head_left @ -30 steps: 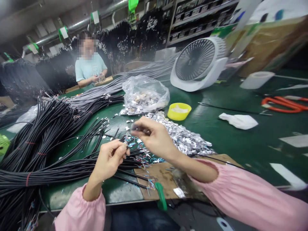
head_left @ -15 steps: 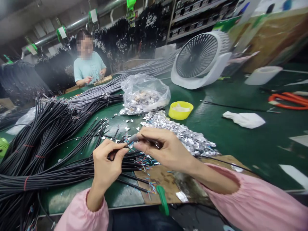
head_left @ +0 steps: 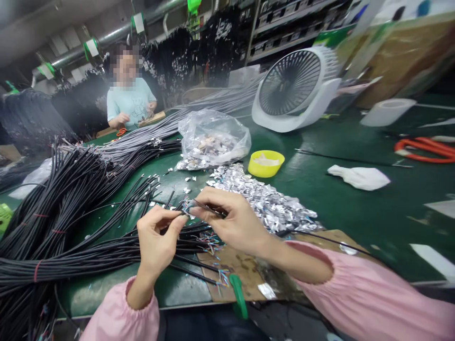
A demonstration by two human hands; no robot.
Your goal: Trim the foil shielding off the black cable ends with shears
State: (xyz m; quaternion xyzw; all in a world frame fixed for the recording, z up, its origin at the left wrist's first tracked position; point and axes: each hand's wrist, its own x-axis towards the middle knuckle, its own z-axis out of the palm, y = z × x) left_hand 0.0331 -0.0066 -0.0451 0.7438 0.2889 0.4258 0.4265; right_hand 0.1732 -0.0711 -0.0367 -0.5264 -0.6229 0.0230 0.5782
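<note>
My left hand (head_left: 156,241) pinches the stripped end of a black cable (head_left: 106,246) just above the green table (head_left: 334,194). Thin coloured wires stick out of that end. My right hand (head_left: 231,220) is closed on a thin dark tool whose tip meets the cable end between the two hands. A big pile of black cables (head_left: 60,213) lies to the left. A heap of silver foil scraps (head_left: 270,206) lies right behind my right hand. Both forearms wear pink sleeves.
A brown board (head_left: 241,265) with wire clippings and a green-handled tool (head_left: 239,296) lies at the table's near edge. Behind are a clear bag (head_left: 213,137), a yellow bowl (head_left: 266,163), a white fan (head_left: 295,90), a white cloth (head_left: 359,177) and orange scissors (head_left: 426,147). A person (head_left: 130,102) works at the far end.
My right hand came down and left from the foil heap to meet the cable end held in my left hand. The view shifted slightly.
</note>
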